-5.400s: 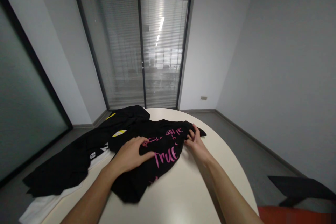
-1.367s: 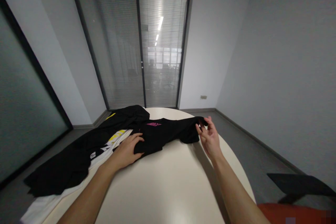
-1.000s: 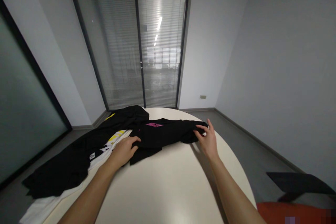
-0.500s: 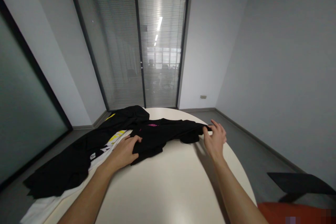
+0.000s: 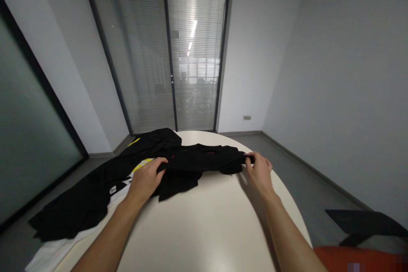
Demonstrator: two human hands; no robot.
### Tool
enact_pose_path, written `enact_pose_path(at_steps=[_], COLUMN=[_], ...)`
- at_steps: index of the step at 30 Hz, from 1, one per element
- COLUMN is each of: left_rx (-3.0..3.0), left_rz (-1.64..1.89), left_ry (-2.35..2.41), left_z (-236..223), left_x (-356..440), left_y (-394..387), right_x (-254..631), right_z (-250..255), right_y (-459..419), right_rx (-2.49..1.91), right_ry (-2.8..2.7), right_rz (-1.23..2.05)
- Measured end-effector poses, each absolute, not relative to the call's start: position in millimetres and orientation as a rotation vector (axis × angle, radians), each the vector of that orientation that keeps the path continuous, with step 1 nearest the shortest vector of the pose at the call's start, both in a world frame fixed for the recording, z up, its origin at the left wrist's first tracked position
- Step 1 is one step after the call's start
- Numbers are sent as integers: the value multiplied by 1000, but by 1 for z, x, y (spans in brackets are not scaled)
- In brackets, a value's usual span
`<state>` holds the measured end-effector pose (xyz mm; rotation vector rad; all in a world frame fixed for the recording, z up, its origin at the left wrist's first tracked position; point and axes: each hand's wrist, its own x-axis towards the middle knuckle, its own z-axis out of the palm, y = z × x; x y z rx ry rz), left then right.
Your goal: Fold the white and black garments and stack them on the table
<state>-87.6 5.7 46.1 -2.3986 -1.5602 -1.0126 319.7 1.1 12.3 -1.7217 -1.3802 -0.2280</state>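
Observation:
A black garment, perhaps a T-shirt [image 5: 204,159], lies across the far part of the round white table [image 5: 204,225], a bit of pink print showing on it. At its left end my left hand [image 5: 148,176] is closed, thumb and fingers pinching the cloth. Its right end is pinched in my right hand [image 5: 259,170], close to the table's right edge. Between the two hands the cloth stretches in a folded band, and a loose flap [image 5: 180,185] hangs toward me on the tabletop.
Left of my left hand lie a black garment [image 5: 83,193] with yellow marks and white clothing [image 5: 52,253] beneath it, reaching over the table's edge. A red chair seat [image 5: 357,259] with a black armrest [image 5: 366,222] stands at lower right. Glass doors [image 5: 156,59] with blinds are beyond.
My left hand has closed on the garment's near edge and lifted it, folding the cloth up over most of the pink print. My right hand has lowered slightly, still gripping its end.

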Motion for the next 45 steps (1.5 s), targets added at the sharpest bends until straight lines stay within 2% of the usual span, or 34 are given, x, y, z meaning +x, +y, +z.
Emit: enact_pose_path(at_steps=[5, 11, 20, 27, 45], left_rx=[-2719, -2964, -3098, -2977, -2958], left_rz=[-1239, -1181, -537, -188, -300], left_ry=[-1641, -1656, -1533, -1610, -1597], left_z=[44, 30, 52, 42, 33], left_x=[-89, -95, -80, -68, -77], left_y=[11, 19, -9, -26, -13], right_x=[323, 327, 336, 342, 350], right_z=[17, 16, 2, -7, -15], right_y=[0, 0, 10, 14, 14], right_rx=[-1704, -1707, -1642, -1662, -1772], right_ry=[-1238, -1077, -1027, -1025, -1113], right_rz=[-67, 34, 82, 51, 9])
